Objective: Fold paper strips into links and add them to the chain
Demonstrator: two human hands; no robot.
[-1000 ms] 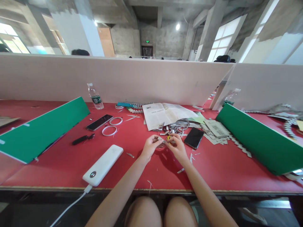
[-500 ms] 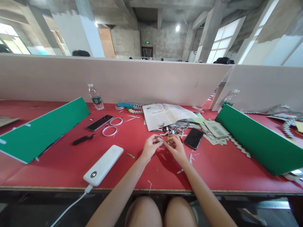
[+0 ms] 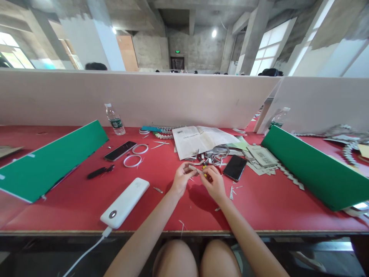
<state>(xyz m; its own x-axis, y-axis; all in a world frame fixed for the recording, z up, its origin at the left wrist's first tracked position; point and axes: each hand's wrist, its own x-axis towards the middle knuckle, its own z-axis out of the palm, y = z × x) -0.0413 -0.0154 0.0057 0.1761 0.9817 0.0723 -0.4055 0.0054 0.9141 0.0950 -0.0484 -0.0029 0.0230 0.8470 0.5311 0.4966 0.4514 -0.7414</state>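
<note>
While both forearms reach in from the table's near edge, the left hand (image 3: 181, 180) pinches a small pale paper strip (image 3: 193, 168) between thumb and fingers, and the right hand (image 3: 213, 181) has its thumb and fingertips closed at the strip's other end. The strip sits between the two hands, above the red tabletop (image 3: 259, 209). Something yellow and red (image 3: 205, 169) shows behind the right hand's fingers, too covered to make out. Taking the strip as the dial's centre, a printed sheet (image 3: 201, 139) lies at twelve o'clock and a heap of paper scraps (image 3: 215, 154) at one. A dark phone (image 3: 235, 168) is near three o'clock, with a stack of printed papers (image 3: 263, 157) farther out the same way, and loose slivers (image 3: 231, 193) at four. A white power bank (image 3: 126, 202), its cable attached, rests at eight; a black-handled tool (image 3: 98, 172) lies at nine. Two white rings (image 3: 132, 161) and another phone (image 3: 120, 151) are between nine and ten, and a water bottle (image 3: 115, 122) stands at ten.
</note>
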